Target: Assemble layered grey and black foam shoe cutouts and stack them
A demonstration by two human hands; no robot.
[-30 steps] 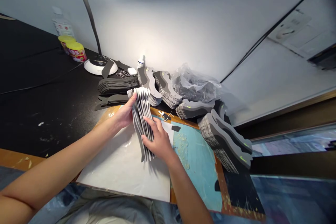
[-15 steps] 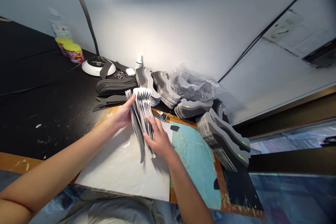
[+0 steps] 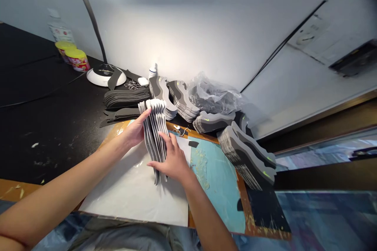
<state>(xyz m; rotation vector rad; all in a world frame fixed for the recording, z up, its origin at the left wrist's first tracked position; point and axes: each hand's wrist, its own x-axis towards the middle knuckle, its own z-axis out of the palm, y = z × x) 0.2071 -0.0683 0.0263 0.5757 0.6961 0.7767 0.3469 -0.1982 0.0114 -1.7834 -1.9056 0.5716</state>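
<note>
Between my two hands a stack of wavy-edged grey shoe upper pieces (image 3: pixel 153 137) stands on its lower ends over a white sheet (image 3: pixel 132 196). My left hand (image 3: pixel 137 130) is closed on the upper left of the stack, thumb across the near edges. Lower down, my right hand (image 3: pixel 172 157) grips the stack from the right, its thumb lying across the front edges and its fingers along the right side. The faces of the pieces are mostly hidden; their thin pale edges show.
Behind the sheet are piles of grey shoe pieces with green logos (image 3: pixel 182 100), dark strips (image 3: pixel 126 96) and a clear plastic bag (image 3: pixel 213 94). More stacked pieces (image 3: pixel 246 157) lie right of a blue sheet (image 3: pixel 218 180). A lamp (image 3: pixel 106 74) and yellow-lidded tubs (image 3: pixel 77 59) stand back left.
The pieces in the stack have come closer together; a gap at its left side has narrowed. My right thumb has moved left across the front edges. The view has shifted slightly.
</note>
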